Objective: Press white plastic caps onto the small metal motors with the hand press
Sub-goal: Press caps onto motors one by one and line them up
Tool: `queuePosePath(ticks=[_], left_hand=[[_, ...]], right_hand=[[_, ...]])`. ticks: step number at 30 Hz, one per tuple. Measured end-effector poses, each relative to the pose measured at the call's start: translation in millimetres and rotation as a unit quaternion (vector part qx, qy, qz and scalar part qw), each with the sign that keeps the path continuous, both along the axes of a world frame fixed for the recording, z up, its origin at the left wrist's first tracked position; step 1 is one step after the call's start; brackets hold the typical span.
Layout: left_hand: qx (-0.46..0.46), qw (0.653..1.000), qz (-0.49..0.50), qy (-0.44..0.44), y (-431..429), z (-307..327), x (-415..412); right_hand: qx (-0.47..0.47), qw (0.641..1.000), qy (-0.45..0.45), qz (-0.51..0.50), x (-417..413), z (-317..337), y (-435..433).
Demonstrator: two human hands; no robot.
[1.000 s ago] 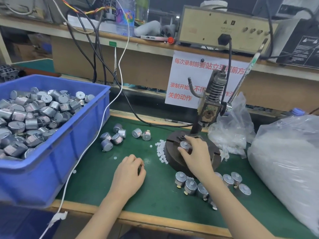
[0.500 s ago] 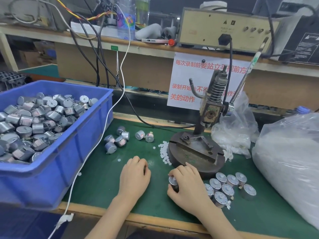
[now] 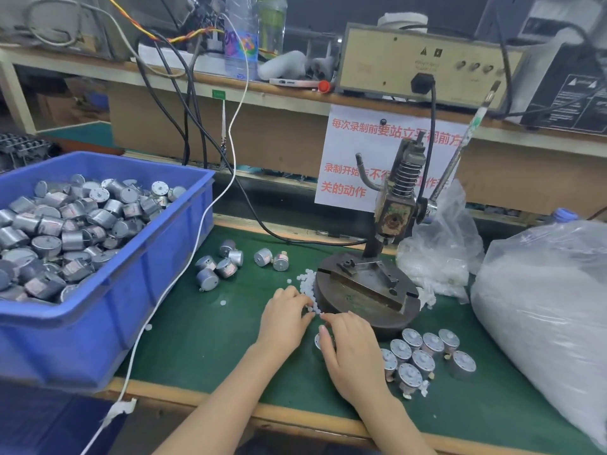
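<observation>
1. My work space is hemmed in. The blue bin (image 3: 108, 310) of motors stands along the left, the big plastic bag (image 3: 542, 307) bulges in from the right, and the hand press (image 3: 368, 290) sits straight ahead.
2. The wooden edge (image 3: 295, 418) of the bench runs just under my forearms. Between the bin and my left wrist lies bare green mat (image 3: 203, 339), crossed only by a white cable (image 3: 164, 307) that drops over the edge.
3. My left hand (image 3: 285, 318) rests with its fingers curled, fingertips in the white caps (image 3: 305, 284) heaped against the left rim of the press base. I cannot tell whether it has one pinched.
4. My right hand (image 3: 353, 353) is just beside it, the fingertips nearly meeting. It is cupped over a motor (image 3: 318, 341) on the mat in front of the base, and only the motor's round silver face peeks out by my thumb.
5. The press has a dark round base with a slanted fixture plate, a spring-wound ram held above it, and a lever (image 3: 460, 152) leaning up to the right.
6. The standing motors (image 3: 423, 353) cluster just right of my right hand, faces up. The loose motors (image 3: 226, 264) lie on their sides between the bin and the press.
</observation>
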State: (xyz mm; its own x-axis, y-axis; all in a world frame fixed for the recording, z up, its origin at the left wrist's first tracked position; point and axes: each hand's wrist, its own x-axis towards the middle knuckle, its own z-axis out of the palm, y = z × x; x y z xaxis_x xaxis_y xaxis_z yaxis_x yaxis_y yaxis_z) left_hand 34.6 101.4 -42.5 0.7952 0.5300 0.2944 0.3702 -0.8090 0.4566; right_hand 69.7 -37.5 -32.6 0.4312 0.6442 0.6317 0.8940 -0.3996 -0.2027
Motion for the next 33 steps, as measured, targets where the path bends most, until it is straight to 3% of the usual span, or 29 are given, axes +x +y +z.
queuePosePath(ticks=[7, 14, 18, 21, 27, 30, 33], left_hand=[[0.052, 0.999, -0.003, -0.010, -1.2, -4.5, -6.2], [-0.007, 0.999, -0.003, -0.045, 21.1, 0.9, -35.1], [-0.073, 0.995, -0.002, -0.066, 29.4, -6.2, -53.2], [-0.067, 0.994, -0.004, -0.083, 28.4, -9.2, -54.4], [0.032, 0.998, -0.006, -0.062, 22.9, -8.1, -55.8], [0.106, 0.993, -0.031, -0.047, 18.1, -1.8, -56.7], [0.093, 0.991, -0.047, -0.081, 18.4, -3.9, -56.3]], right_hand=[[0.005, 1.000, -0.008, -0.001, 2.0, -2.5, 0.1], [0.018, 0.999, 0.034, 0.009, 0.4, 0.0, -1.1], [0.063, 0.989, 0.132, 0.017, 4.5, 2.8, -3.1], [0.111, 0.965, 0.238, 0.000, 6.4, 17.6, 9.9], [0.055, 0.935, 0.348, 0.042, 31.1, 48.9, 84.8], [0.025, 0.942, 0.336, 0.009, 44.1, 45.0, 121.3], [-0.078, 0.952, 0.296, -0.005, 51.0, 31.6, 148.8]])
